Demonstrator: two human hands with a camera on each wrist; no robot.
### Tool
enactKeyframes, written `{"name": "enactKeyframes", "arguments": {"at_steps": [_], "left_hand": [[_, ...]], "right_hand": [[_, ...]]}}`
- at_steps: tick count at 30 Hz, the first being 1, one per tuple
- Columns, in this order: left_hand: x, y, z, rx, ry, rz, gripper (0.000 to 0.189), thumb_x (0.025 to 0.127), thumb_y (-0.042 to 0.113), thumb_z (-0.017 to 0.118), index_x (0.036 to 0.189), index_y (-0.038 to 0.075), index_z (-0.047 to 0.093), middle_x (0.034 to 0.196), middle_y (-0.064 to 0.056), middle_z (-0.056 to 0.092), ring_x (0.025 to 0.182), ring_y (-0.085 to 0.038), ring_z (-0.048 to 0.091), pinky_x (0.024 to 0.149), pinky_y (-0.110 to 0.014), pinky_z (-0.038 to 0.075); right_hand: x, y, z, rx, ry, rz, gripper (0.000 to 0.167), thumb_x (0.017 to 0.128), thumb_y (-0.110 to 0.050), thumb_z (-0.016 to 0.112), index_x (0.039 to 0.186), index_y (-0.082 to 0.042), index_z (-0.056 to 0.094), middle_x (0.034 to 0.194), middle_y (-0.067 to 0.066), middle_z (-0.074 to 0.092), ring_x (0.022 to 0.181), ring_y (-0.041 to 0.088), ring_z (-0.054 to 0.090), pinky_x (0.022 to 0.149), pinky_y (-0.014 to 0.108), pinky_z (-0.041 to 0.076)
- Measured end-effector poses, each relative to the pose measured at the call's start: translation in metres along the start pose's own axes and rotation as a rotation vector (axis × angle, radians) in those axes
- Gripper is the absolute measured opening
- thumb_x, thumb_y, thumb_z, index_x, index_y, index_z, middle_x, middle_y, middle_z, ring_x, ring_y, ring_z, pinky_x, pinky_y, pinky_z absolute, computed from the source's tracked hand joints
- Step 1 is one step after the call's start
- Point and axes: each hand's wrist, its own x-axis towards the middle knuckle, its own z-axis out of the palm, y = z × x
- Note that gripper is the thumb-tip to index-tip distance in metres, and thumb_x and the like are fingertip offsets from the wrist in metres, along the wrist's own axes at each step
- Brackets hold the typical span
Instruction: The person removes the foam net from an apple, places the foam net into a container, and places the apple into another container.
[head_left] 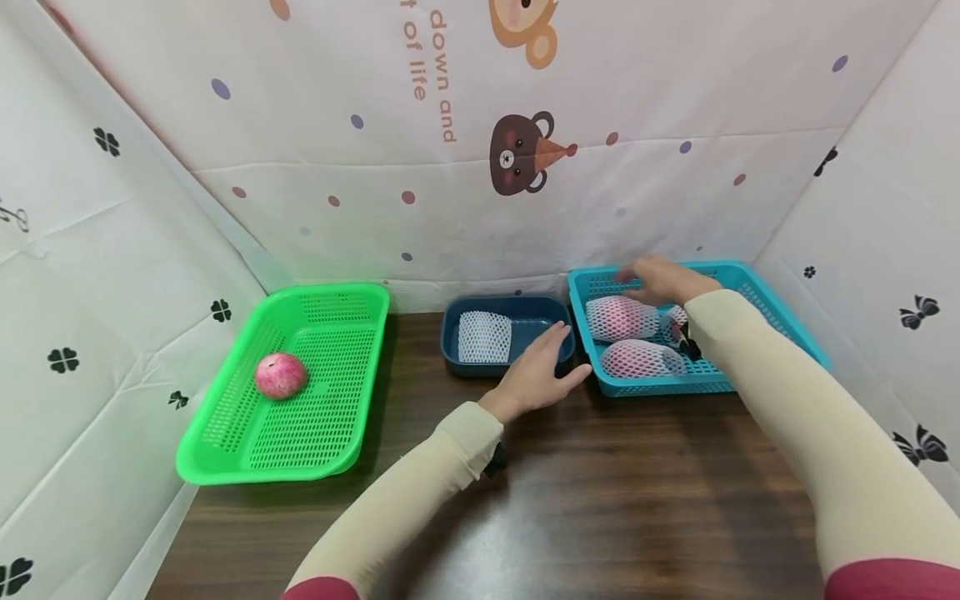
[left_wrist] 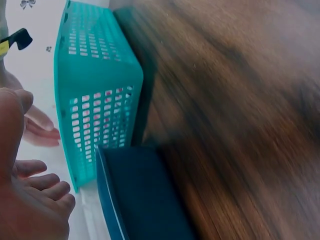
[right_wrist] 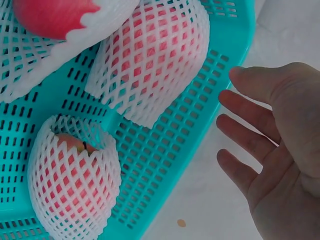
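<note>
My right hand (head_left: pixel 662 279) hovers over the back of the turquoise basket (head_left: pixel 660 385), fingers spread and holding nothing. Three apples in white foam nets lie in that basket: one near the back (head_left: pixel 621 318), one in front (head_left: pixel 642 358), and one partly hidden by the right forearm. The right wrist view shows a stem in the open end of one netted apple (right_wrist: pixel 75 175). Above the front right edge of the dark blue tray (head_left: pixel 453 357), my left hand (head_left: pixel 534 375) is held with thumb apart and empty. A white foam net (head_left: pixel 484 337) lies in the tray's left half.
On the left stands a green basket (head_left: pixel 367 392) with one bare apple (head_left: pixel 281 376) in it. All three containers sit on a dark wooden table (head_left: pixel 600 500), near a printed cloth wall (head_left: pixel 322 125). More cloth hangs at both sides.
</note>
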Motion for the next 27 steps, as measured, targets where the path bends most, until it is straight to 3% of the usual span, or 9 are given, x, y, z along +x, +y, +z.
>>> {"name": "enactKeyframes", "arguments": {"at_steps": [8, 13, 27], "left_hand": [[0.007, 0.007, 0.016, -0.015, 0.018, 0.033, 0.076, 0.104, 0.048, 0.055, 0.162, 0.008, 0.028, 0.170, -0.009, 0.020, 0.153, -0.024, 0.028, 0.119, -0.043, 0.034], [0.010, 0.009, 0.024, 0.024, 0.020, 0.065, 0.075, 0.104, 0.051, 0.052, 0.163, 0.011, 0.027, 0.170, -0.009, 0.021, 0.153, -0.022, 0.028, 0.119, -0.041, 0.034], [0.014, 0.010, 0.034, 0.070, 0.020, 0.054, 0.072, 0.104, 0.048, 0.055, 0.160, 0.010, 0.033, 0.170, -0.008, 0.021, 0.152, -0.022, 0.030, 0.118, -0.038, 0.036]], "right_hand": [[0.000, 0.008, 0.003, 0.011, -0.005, 0.027, 0.036, 0.097, 0.004, 0.063, 0.133, 0.004, 0.064, 0.135, 0.027, 0.061, 0.125, 0.047, 0.055, 0.096, 0.058, 0.052], [-0.002, 0.012, 0.001, 0.035, -0.027, 0.046, 0.039, 0.096, 0.009, 0.061, 0.134, 0.004, 0.063, 0.136, 0.028, 0.060, 0.125, 0.049, 0.054, 0.092, 0.058, 0.053], [-0.018, 0.030, -0.002, 0.073, -0.059, 0.103, 0.039, 0.094, 0.011, 0.057, 0.132, 0.007, 0.063, 0.136, 0.031, 0.058, 0.128, 0.053, 0.050, 0.096, 0.063, 0.050]]}}
